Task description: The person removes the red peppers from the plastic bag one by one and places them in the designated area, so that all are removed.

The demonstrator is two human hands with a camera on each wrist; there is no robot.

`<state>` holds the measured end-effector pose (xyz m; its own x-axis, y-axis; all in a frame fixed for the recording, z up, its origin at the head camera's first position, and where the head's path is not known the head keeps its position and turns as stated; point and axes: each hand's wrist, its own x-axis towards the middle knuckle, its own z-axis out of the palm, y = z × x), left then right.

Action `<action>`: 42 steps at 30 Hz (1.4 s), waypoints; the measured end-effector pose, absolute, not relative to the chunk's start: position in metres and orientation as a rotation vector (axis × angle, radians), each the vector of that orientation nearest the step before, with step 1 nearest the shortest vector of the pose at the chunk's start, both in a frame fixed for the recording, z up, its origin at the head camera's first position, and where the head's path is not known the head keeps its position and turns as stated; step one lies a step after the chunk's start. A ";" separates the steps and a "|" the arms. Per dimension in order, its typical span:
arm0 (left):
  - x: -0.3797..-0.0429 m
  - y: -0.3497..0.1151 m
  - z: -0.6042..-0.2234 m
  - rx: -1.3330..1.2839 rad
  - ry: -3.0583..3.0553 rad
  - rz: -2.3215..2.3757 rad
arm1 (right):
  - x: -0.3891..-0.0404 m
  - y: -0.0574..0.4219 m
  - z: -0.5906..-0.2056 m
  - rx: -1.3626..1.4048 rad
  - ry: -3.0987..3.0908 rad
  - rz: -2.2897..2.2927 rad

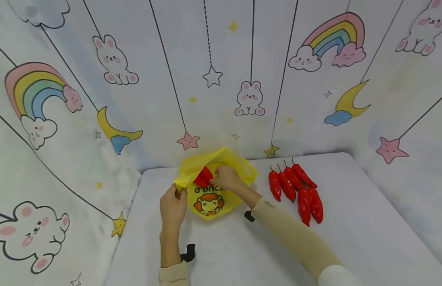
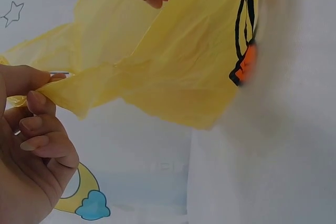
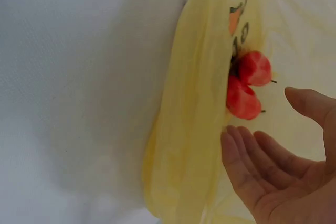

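Note:
A yellow plastic bag (image 1: 238, 169) with a printed cartoon face lies on the table, its mouth held apart. My left hand (image 1: 173, 205) pinches the bag's edge at the left between thumb and fingers; the left wrist view shows the pinched yellow plastic (image 2: 79, 95) up close. Inside the mouth are red peppers (image 1: 203, 177), two of their ends showing in the right wrist view as rounded red tops (image 3: 254, 68) with thin stems. My right hand (image 3: 278, 166) reaches into the mouth beside them, thumb and fingers spread apart with nothing between them. The peppers' lower parts are hidden by the bag.
Several more red peppers (image 1: 286, 186) lie on the white table (image 1: 349, 238) to the right of the bag. Behind it rises a backdrop (image 1: 221, 119) printed with rabbits, stars and rainbows.

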<state>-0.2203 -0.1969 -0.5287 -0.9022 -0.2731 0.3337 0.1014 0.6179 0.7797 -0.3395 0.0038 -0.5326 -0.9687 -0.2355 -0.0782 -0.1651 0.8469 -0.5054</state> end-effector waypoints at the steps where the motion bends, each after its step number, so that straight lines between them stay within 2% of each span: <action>1: -0.220 -0.196 -0.529 0.137 -2.421 -1.209 | -0.342 0.003 -0.535 -0.302 2.881 -0.782; 14: -0.222 -0.197 -0.532 0.093 -2.398 -1.185 | -0.366 -0.012 -0.566 -0.215 2.768 -0.987; 25: -0.221 -0.198 -0.533 0.104 -2.408 -1.191 | -0.363 -0.025 -0.579 -0.184 2.849 -1.015; 35: -0.221 -0.198 -0.530 0.104 -2.404 -1.179 | -0.364 -0.016 -0.587 0.052 2.691 -1.313; 42: -0.222 -0.197 -0.531 0.115 -2.415 -1.184 | -0.362 -0.012 -0.587 0.103 2.616 -1.398</action>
